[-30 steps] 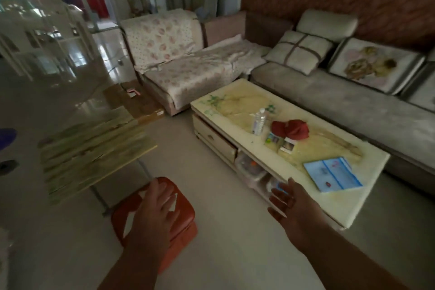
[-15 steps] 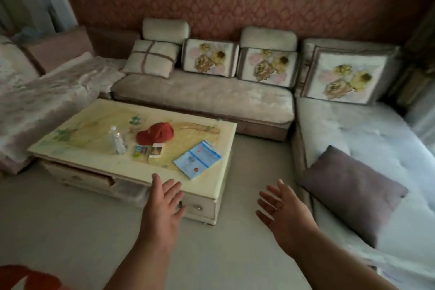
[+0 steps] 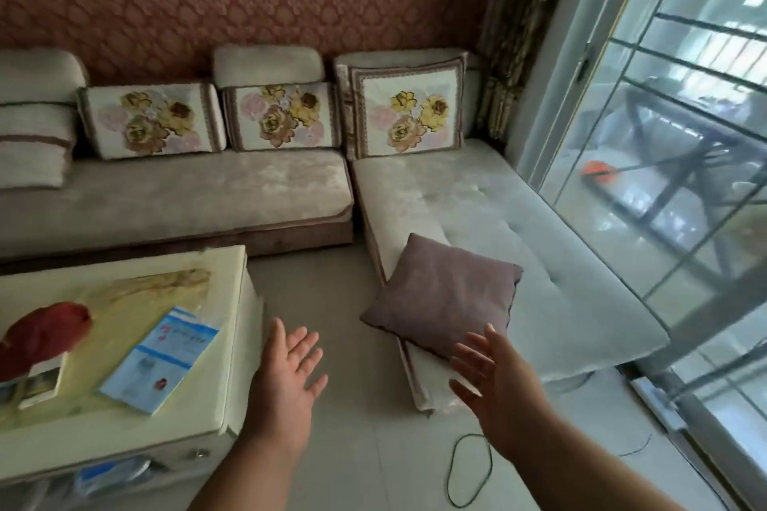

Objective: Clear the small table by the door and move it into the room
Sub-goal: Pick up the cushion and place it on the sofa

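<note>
neither hand holds anything: the left hand (image 3: 286, 380) and the right hand (image 3: 496, 386) both hang in front of the person with fingers spread, over bare floor (image 3: 332, 295). the small table by the door is not in view, so nothing here shows whether it is cleared or moved; the task looks unfinished at best (a judgement, since nothing is being carried). what does show is a low cream coffee table (image 3: 232, 348) at the left, with a blue booklet (image 3: 162, 357) and a red cap (image 3: 43, 330) on top. a corner sofa (image 3: 207, 191) runs along the patterned wall, with a mauve cushion (image 3: 446, 295) on its right arm, near a glass sliding door (image 3: 664, 187). a thin black cord (image 3: 469, 469) loops on the tiles.
</note>
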